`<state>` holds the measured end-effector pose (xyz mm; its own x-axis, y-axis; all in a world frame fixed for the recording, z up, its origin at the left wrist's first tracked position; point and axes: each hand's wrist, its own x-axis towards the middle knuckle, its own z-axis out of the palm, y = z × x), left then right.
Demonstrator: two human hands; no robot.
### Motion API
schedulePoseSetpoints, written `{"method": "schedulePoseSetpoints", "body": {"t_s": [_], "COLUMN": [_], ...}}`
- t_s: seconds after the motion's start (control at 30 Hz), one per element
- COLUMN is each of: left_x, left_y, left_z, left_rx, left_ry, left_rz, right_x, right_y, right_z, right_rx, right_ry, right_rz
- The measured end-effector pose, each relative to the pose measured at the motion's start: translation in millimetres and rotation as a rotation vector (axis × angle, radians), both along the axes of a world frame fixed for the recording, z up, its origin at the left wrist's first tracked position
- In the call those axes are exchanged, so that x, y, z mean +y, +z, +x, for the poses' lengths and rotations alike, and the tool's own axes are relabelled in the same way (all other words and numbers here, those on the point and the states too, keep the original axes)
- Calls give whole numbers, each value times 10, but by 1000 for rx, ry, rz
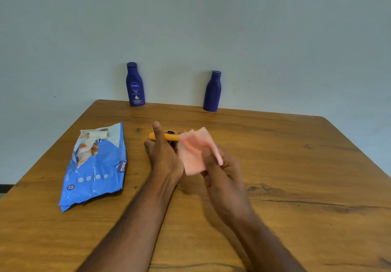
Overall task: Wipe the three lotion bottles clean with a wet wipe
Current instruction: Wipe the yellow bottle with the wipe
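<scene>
Two dark blue lotion bottles stand upright at the table's far edge against the wall: one with its label facing me (135,85), the other turned plain side out (212,91). A small orange bottle (167,136) lies sideways in my left hand (164,155), thumb raised over it. My right hand (220,170) holds a pale pink wet wipe (195,151) against the orange bottle's right end. The wipe and my fingers hide most of that bottle.
A blue wet-wipe pack (95,170), torn open at its top, lies on the wooden table (296,176) to the left of my hands. A plain wall rises right behind the far edge. The table's left and right edges slant inward.
</scene>
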<state>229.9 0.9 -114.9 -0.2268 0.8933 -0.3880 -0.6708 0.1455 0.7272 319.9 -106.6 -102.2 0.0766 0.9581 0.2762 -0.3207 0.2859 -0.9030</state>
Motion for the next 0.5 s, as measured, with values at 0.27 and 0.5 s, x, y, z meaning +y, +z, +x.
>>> {"method": "schedulePoseSetpoints", "body": {"t_s": [0.27,0.5], "left_x": [16,27], "left_y": [-71,-78], "left_z": [-38,-53], "left_rx": [-225,-254], "left_ry": [-20,-21], "left_rz": [91,84], "right_x": [119,176], "right_y": [49,-59], "right_z": [251,274], "right_rx": [465,167], "right_ry": [-152,-448], "right_rz": [-314,-227]}}
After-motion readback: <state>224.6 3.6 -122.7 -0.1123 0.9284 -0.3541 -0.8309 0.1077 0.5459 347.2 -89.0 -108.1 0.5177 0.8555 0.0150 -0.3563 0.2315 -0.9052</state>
